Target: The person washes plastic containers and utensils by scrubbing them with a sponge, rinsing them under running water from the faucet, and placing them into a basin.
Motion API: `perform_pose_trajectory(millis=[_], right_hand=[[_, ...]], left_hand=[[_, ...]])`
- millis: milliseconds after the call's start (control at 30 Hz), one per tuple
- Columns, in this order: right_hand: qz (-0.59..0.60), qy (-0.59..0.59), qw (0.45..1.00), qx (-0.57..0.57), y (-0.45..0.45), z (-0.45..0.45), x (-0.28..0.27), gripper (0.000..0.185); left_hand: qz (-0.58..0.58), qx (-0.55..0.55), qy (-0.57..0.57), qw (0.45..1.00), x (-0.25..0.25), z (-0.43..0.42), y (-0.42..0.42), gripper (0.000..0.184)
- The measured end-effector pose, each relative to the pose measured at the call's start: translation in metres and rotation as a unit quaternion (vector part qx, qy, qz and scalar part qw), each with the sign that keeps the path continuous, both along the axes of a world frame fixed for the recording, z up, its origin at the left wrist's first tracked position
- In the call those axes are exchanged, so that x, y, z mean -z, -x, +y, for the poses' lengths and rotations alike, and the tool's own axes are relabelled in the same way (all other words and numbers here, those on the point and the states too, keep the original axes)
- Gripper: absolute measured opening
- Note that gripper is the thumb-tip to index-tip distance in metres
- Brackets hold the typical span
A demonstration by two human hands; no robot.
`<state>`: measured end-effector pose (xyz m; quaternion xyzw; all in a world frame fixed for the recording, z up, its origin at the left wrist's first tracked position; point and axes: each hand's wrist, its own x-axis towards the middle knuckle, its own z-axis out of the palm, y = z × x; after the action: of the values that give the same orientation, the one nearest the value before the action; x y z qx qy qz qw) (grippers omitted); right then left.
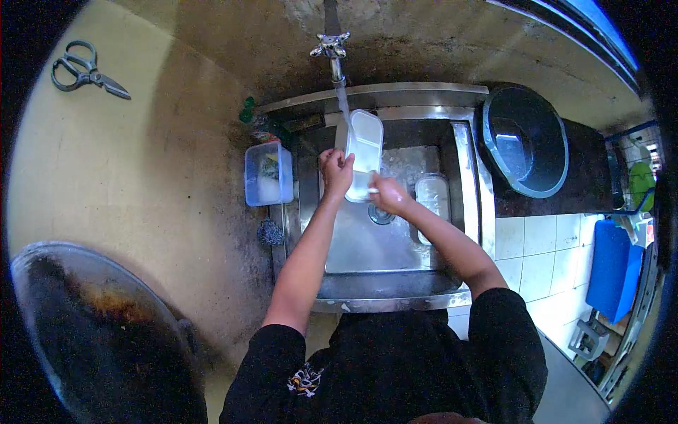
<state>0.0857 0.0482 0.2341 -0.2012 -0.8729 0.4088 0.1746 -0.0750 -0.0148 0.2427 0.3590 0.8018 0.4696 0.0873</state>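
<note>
Water runs from the tap [337, 60] onto a white rectangular container [366, 138] over the sink [367, 254]. My left hand [336, 172] grips the container's left side, its fingers wrapped round the edge. At the container's lower right edge is my right hand [388, 193], its fingers closed; whatever they hold, if anything, is too small to make out. A second clear rectangular container [432, 205] lies on the right of the sink floor, beside the drain [381, 214].
Left of the sink are a clear plastic box [268, 177] and a metal scourer [269, 232]. A large dark basin [526, 141] stands to the right. Scissors [88, 73] hang at upper left, and a big blackened pan [106, 332] is at lower left.
</note>
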Motion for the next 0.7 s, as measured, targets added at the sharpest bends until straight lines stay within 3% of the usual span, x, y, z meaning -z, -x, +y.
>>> perform_pose_trajectory(millis=[67,133,200,233,300,333,400,433,533,600,700], right_hand=[[-0.098,-0.047,0.994,0.033,-0.027,0.035,0.037,0.025],[-0.1,0.047,0.973,0.204,-0.043,0.069,0.044,0.023],[-0.089,0.149,0.965,0.195,-0.038,0.093,0.053,0.023],[-0.083,-0.034,0.985,0.145,-0.032,0.102,0.084,0.025],[-0.23,0.006,0.97,0.08,-0.015,0.109,0.085,0.031],[-0.301,0.005,0.952,0.058,-0.006,0.112,0.106,0.034],[-0.392,-0.029,0.919,0.007,0.001,0.099,0.099,0.032],[-0.404,-0.095,0.908,-0.056,0.002,0.096,0.162,0.027],[-0.452,-0.117,0.883,-0.046,0.008,0.057,0.149,0.026],[-0.435,-0.078,0.897,0.033,0.005,0.047,0.187,0.027],[-0.424,-0.045,0.903,0.05,-0.003,0.044,0.198,0.03]], left_hand=[[0.078,0.007,0.041,0.996,-0.006,0.003,0.0,0.023],[0.063,0.013,0.067,0.996,-0.008,0.004,-0.003,0.022],[0.058,0.062,0.092,0.992,-0.008,0.007,-0.004,0.022],[0.057,0.064,0.094,0.992,-0.008,0.008,-0.006,0.022],[0.121,0.069,0.14,0.98,-0.019,0.014,-0.012,0.023],[0.122,0.07,0.143,0.98,-0.026,0.016,-0.015,0.023],[0.12,0.055,0.204,0.97,-0.04,0.024,-0.02,0.024],[0.097,0.068,0.208,0.971,-0.034,0.027,-0.016,0.024],[0.083,0.08,0.17,0.979,-0.032,0.029,-0.01,0.025],[0.092,0.085,0.163,0.979,-0.031,0.028,-0.005,0.025],[0.078,0.082,0.131,0.985,-0.023,0.024,0.003,0.023]])
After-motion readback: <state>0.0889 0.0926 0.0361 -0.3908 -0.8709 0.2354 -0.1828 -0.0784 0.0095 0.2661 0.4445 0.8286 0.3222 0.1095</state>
